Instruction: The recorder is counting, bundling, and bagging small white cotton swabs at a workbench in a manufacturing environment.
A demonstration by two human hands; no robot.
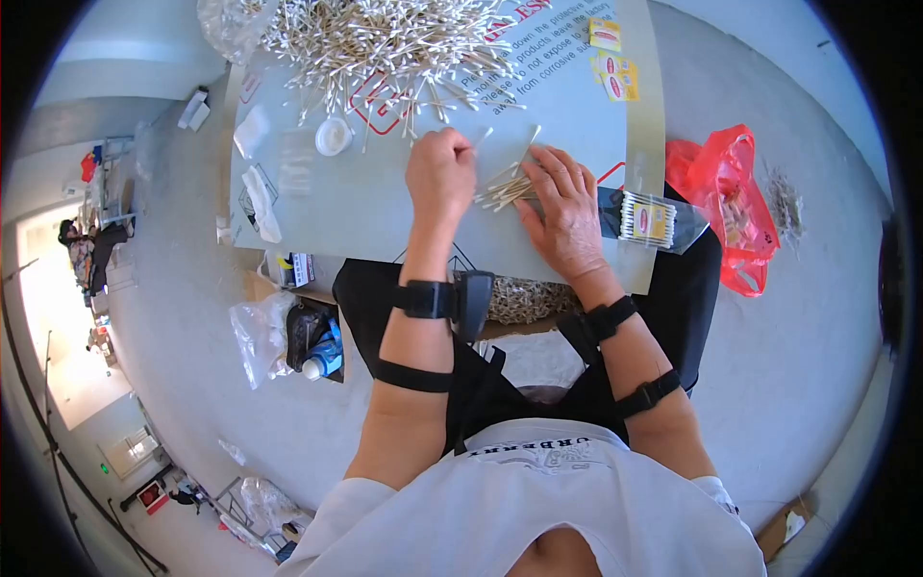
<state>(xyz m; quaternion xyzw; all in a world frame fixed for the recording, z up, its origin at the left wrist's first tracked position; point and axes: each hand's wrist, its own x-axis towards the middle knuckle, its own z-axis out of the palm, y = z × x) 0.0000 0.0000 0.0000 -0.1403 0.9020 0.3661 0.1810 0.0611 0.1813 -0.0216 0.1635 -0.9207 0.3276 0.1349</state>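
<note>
— What's the left hand (440, 176) doing from where you stand?

— Its grip is curled into a loose fist, knuckles up, and a thin cotton swab (484, 137) pokes out past the fingers on the far side. It looks pinched there, though the fingertips themselves are hidden under the hand.

— And the right hand (565, 207)?

— Flat, fingers spread, grip wide open and pressing down on a small bundle of swabs (502, 190) lying on the grey tabletop sheet (365, 207). The bundle sits just between the two hands, its ends sticking out from under the right fingers toward the left fist.

— Anything beyond the hands?

— Straight ahead of both grips is a big loose heap of swabs (385, 43). Off to the left of the left hand there's a small round white lid (334, 136) and some crumpled clear wrappers (261, 202).

— And on the right?

— Just beside the right hand lies a packed clear packet of swabs (647, 218), and further out a red plastic bag (726, 202) on the floor. Yellow labels (612, 69) sit ahead and to the right of that hand.
</note>
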